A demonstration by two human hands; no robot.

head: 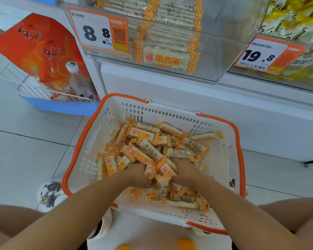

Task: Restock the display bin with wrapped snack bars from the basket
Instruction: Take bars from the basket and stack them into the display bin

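white floor tiles (25, 150) and a white shop counter (260, 123) are all around. on the floor sits a white basket (222, 159) with an orange rim, and it is full of wrapped snack bars (148, 150). both hands are deep in the pile. the left hand (136, 173) and the right hand (185, 171) face each other, with a bunch of bars squeezed between them. the fingers are buried in the bars, so i cannot tell how much they curl or grip. up above is the clear display bin (224, 56), with a price tag (98, 31) on the front and some bars already stacked inside. the bin is high over the basket. the wrappers look slippery, so if the hands lift a bunch that is too big, some bars could slide out and drop on the floor.
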